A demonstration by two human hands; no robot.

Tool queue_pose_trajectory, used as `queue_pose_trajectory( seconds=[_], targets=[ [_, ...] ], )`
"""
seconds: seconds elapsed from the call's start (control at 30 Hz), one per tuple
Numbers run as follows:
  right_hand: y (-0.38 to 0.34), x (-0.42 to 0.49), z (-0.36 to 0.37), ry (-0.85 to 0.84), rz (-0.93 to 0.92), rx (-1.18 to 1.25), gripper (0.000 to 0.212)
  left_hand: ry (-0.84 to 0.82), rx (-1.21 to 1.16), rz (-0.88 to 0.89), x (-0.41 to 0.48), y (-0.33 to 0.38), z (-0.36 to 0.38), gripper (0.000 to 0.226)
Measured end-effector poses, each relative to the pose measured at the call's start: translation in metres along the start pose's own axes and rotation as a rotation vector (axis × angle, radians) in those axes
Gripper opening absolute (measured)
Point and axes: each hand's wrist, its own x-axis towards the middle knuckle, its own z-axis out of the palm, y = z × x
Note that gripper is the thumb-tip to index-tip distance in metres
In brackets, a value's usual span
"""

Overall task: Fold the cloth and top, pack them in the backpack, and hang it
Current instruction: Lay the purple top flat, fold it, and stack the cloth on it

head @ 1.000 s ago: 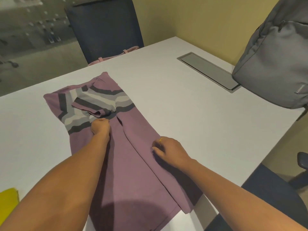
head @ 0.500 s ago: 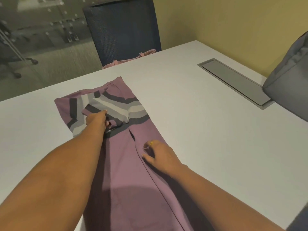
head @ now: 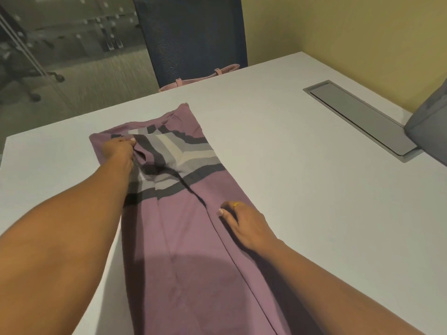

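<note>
The purple striped top (head: 193, 238) lies on the white worktop (head: 302, 170) under both hands; the left hand (head: 117, 151) pinches its striped fold; the right hand (head: 244, 224) presses it flat with relaxed fingers; the grey backpack (head: 430, 131) sits well right of it.

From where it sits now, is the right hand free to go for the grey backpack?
Probably yes. The right hand only rests flat on the purple top, and bare table lies between it and the grey backpack, though only its corner shows.
</note>
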Motion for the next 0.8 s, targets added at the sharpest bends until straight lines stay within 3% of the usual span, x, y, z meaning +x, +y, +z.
queue_pose_trajectory(
  seconds=[0.07,0.17,0.57,0.67,0.8],
  targets=[
    [0.000,0.001,0.001,-0.011,-0.001,-0.020,0.039,0.024,0.031,-0.029,0.005,-0.001,-0.006,0.015],
    [0.000,0.003,0.001,-0.008,-0.021,-0.045,0.037,-0.010,0.061,-0.080,0.007,-0.011,-0.007,0.026],
    [-0.014,0.065,-0.001,0.105,-0.189,-0.125,0.028,-0.056,-0.068,-0.146,0.025,-0.011,0.004,0.040],
    [-0.014,0.089,0.006,0.125,-0.269,-0.169,0.031,-0.073,-0.059,-0.068,0.042,-0.008,0.011,0.038],
    [-0.008,0.106,0.014,0.103,-0.297,-0.222,0.038,-0.012,-0.091,0.175,0.043,0.001,0.013,0.032]
  ],
)
